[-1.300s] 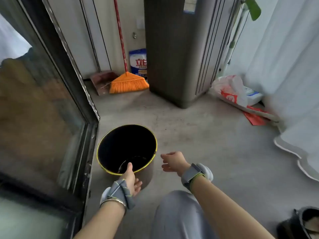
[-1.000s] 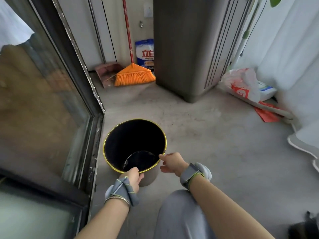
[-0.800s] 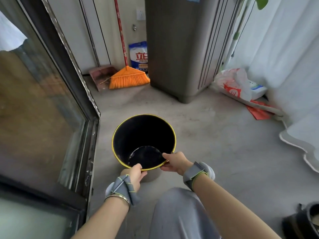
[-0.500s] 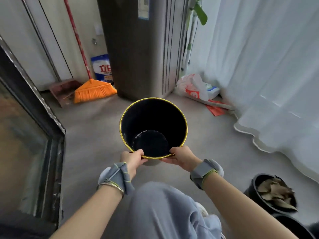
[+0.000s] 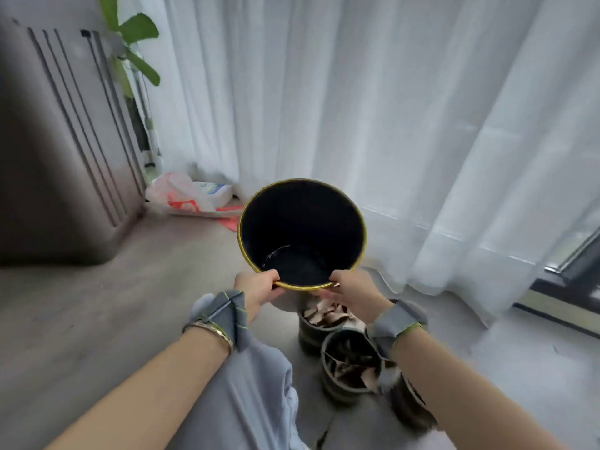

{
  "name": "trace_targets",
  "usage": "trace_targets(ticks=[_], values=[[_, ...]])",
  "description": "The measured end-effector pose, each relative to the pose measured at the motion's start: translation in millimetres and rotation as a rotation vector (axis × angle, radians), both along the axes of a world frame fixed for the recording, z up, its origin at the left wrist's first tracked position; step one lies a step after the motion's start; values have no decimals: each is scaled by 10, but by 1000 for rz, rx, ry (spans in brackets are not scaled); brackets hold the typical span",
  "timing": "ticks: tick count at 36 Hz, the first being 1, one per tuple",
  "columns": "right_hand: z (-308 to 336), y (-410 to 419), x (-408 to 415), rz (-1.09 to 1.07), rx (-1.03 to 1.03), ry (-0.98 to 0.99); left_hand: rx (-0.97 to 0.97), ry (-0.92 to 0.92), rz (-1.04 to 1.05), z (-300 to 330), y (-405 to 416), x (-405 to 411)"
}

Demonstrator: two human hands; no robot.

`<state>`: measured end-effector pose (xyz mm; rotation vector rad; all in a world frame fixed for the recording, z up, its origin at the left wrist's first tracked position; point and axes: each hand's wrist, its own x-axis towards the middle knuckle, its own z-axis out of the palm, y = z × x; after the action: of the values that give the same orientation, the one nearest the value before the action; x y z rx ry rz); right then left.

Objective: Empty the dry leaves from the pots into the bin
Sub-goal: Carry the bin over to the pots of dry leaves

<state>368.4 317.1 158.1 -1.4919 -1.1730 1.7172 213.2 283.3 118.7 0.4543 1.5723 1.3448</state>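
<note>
**Now the bin arrives beside the pots**

Now the view has swung away from the glass door and broom to the white curtain, and the black, yellow-rimmed bin, which stood on the floor a second ago, is carried in the air at frame centre. That likely means the bin is being brought to the leaves, with emptying yet to start. At far left stands a grey ribbed cabinet. The left hand pinches the bin's near rim, thumb over the edge; the right hand grips the rim likewise, both arms stretched forward. At lower right, below the bin, two pots hold dry leaves.
</note>
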Motion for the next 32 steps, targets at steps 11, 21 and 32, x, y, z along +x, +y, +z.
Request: trace_targets(ticks=[11, 21, 32], values=[[269, -214, 1801, -361, -11, -42, 66, 10, -353, 145, 317, 1811], [19, -781, 3222, -824, -54, 86, 105, -49, -688, 97, 177, 3321], [-736, -1138, 3992, -1102, -179, 169, -25, 16, -863, -645, 84, 4305]])
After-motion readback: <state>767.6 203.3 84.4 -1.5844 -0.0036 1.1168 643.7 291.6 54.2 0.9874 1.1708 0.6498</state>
